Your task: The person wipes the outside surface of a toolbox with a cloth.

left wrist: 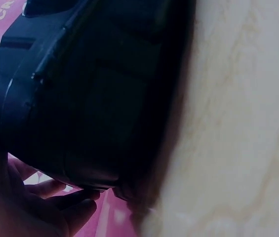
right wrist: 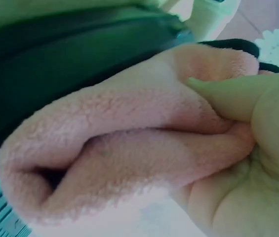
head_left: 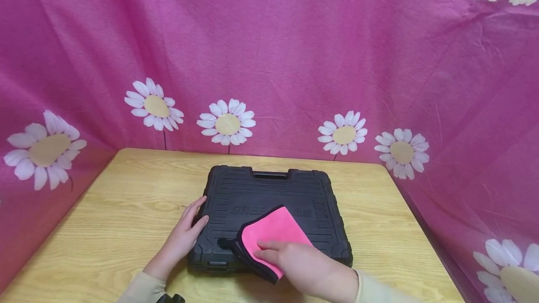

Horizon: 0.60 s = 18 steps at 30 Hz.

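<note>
A black plastic carrying case (head_left: 269,195) with ribbed, embossed panels lies flat on the table, its handle on the far side. My left hand (head_left: 188,230) touches the case's left edge, fingers extended; the left wrist view shows those fingers (left wrist: 80,212) against the dark case wall (left wrist: 95,113). My right hand (head_left: 305,265) grips a folded pink cloth (head_left: 273,233) with black trim over the case's near part. In the right wrist view, the thumb pinches the fluffy folded cloth (right wrist: 119,108) against the fingers, which are partly hidden.
A wooden table (head_left: 126,209) with light grain carries the case. Pink fabric (head_left: 269,60) printed with daisies hangs behind the table and at both sides. A small black object (head_left: 170,298) shows at the left wrist, by the bottom edge of the head view.
</note>
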{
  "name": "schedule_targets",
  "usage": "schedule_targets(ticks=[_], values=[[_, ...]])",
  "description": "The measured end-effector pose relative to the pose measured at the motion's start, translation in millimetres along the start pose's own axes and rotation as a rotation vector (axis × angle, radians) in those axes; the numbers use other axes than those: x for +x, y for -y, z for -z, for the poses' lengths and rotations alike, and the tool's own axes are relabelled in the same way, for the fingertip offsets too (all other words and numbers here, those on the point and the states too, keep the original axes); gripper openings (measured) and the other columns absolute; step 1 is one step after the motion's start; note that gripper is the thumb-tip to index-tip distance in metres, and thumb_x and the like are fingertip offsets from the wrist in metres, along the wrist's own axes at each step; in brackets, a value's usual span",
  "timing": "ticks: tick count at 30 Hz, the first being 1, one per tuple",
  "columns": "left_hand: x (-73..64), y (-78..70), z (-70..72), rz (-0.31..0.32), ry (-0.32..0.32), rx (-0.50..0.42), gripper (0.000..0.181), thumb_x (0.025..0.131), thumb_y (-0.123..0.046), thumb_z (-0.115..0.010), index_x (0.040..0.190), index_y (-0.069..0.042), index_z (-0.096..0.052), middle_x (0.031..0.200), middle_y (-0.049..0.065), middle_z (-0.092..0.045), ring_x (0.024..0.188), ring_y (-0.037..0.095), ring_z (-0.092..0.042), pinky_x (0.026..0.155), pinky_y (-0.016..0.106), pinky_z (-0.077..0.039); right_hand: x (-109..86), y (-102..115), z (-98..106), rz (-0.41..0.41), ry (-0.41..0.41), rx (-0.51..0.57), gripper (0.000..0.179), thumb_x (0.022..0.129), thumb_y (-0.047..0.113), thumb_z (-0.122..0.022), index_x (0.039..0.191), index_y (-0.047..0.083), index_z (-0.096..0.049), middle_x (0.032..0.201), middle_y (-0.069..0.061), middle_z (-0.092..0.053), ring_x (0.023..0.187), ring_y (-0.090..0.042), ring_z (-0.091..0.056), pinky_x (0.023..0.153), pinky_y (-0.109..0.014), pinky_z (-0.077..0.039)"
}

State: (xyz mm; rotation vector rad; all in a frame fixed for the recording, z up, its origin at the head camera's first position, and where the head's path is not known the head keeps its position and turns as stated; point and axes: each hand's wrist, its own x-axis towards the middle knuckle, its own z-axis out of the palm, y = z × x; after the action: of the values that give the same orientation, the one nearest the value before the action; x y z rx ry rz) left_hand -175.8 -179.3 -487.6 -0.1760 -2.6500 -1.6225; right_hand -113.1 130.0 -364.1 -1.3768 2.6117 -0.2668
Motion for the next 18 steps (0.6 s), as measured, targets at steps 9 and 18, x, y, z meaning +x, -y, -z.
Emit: schedule_targets(ticks=[9, 18], values=[[0.3, -2.6, 2.8, 0.050, 0.039, 0.009, 0.058, 0.109, -0.021, -0.050, 0.162, -0.008, -0.029, 0.167, 0.022, -0.023, 0.151, 0.050, -0.028, 0.123, 0.064, -0.022, 19.4, -27.0, -9.4, -0.113, 0.021, -0.021, 0.064, 0.090, -0.017, -0.058, 0.141, 0.022, -0.065, 0.146, 0.005, -0.062, 0.137, -0.011, -0.057, 0.109, -0.029, -0.049], [1.2, -1.9, 2.4, 0.081, 0.046, 0.013, 0.059, 0.109, -0.022, -0.050, 0.163, -0.010, -0.028, 0.168, 0.021, -0.022, 0.152, 0.050, -0.026, 0.123, 0.063, -0.022, 38.1, -66.9, 1.8, -0.161, 0.009, 0.046, 0.051, 0.092, -0.009, -0.067, 0.138, 0.014, -0.068, 0.142, -0.004, -0.066, 0.133, -0.022, -0.061, 0.111, -0.040, -0.048]])
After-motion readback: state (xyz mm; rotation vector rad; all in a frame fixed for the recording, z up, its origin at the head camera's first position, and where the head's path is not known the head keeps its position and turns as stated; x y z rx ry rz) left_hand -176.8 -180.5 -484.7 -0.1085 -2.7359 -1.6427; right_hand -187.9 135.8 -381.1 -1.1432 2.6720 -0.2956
